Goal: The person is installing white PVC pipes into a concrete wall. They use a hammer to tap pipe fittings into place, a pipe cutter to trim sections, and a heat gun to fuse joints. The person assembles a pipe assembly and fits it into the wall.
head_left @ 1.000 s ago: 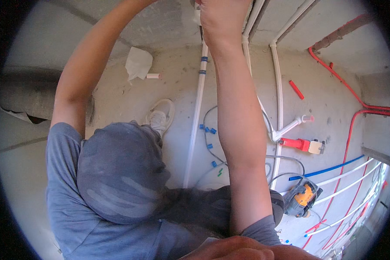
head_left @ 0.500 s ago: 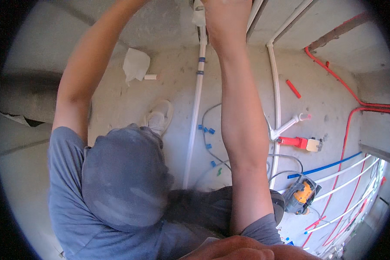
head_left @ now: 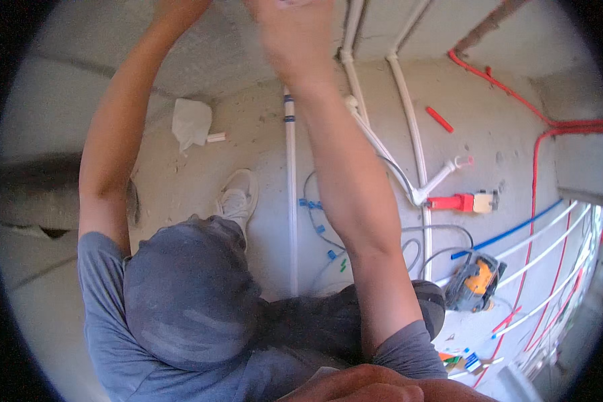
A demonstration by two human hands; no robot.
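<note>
Both of my arms reach up to the top edge of the head view. My left hand [head_left: 189, 8] is mostly cut off there, and its fingers are out of sight. Blurred by motion, my right hand [head_left: 293, 33] is at the same edge; a small pale bit of something shows beside its fingers, too little to name. Under the right wrist runs a long white plastic pipe [head_left: 291, 167] with dark blue bands [head_left: 289, 118] near its upper end. Its top is hidden by the right hand and forearm.
More white pipes [head_left: 409, 120] run along floor and wall. To the right lie a red tool [head_left: 452, 202], a short red pipe [head_left: 439, 120], a blue pipe [head_left: 509, 229] and a yellow-black power tool [head_left: 476, 283] with cable. A white bag [head_left: 191, 122] lies left of my shoe [head_left: 238, 199].
My right hand has moved left across the view, and the white fitting earlier seen beside it is covered. The whole view has shifted a little, with the floor things at slightly different places.
</note>
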